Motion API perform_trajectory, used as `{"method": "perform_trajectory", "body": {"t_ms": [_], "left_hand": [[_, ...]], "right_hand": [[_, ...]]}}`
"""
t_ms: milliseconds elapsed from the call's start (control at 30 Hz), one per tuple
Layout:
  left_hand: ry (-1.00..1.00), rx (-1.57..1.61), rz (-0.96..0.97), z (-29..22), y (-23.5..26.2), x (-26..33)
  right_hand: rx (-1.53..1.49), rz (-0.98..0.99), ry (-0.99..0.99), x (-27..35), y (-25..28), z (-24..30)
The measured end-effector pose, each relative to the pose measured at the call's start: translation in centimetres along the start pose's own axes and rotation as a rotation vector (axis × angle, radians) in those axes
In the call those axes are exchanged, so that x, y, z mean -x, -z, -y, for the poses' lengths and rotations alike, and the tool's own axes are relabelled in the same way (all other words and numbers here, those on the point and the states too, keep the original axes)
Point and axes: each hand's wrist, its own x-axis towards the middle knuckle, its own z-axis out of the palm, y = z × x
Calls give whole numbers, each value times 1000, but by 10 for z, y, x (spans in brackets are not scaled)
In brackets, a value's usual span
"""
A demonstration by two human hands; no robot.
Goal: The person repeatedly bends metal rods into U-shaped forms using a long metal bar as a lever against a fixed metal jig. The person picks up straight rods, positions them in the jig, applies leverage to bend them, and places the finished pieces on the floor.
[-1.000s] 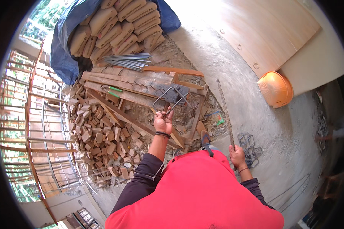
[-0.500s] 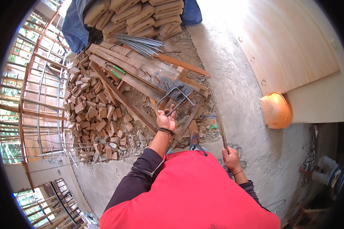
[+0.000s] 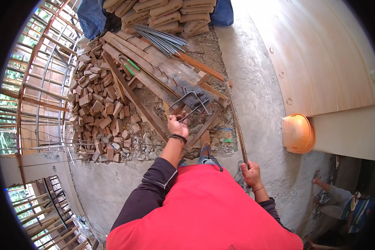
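My left hand [image 3: 178,126], palm turned up, is closed on a bent steel rebar stirrup [image 3: 191,92]. The stirrup is roughly rectangular and lies over the dark end of a plank bench [image 3: 166,79]. Short upright metal pegs [image 3: 183,88] stand in that end of the bench. My right hand [image 3: 251,175] grips the near end of a long ribbed steel bar [image 3: 238,129]. The bar runs away from me past the bench's right corner, where its far tip reaches the orange-brown timber. Whether the bar touches the stirrup, I cannot tell.
Green-handled cutters [image 3: 130,66] and a bundle of grey rods [image 3: 162,39] lie on the planks. Left of the bench is a brick heap [image 3: 96,96]; sacks [image 3: 166,21] are stacked behind. An orange basin [image 3: 298,133] leans at the right. Another person [image 3: 346,204] is at lower right.
The view has shifted, so the bench and bricks sit a little differently. Both hands keep their grips on the stirrup and the bar. More of the other person shows at the lower right.
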Motion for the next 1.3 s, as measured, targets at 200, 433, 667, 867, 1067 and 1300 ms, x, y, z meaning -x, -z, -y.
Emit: {"method": "perform_trajectory", "body": {"t_ms": [200,433,667,867,1067,1300], "left_hand": [[-242,-621,85,-32,-4,-18],[-931,-1719,411,-55,-12,-1],[-778,-1883,446,-67,-28,13],[-784,-1910,372,-63,-26,14],[-758,-1910,372,-62,-25,12],[-757,-1877,370,-63,-27,12]], "right_hand": [[54,42,77,-7,24,0],[378,59,45,-50,84,-8],[663,245,104,-125,133,-19],[802,348,165,-179,156,-8],[1013,436,57,-260,171,11],[1032,493,43,-361,168,49]]}}
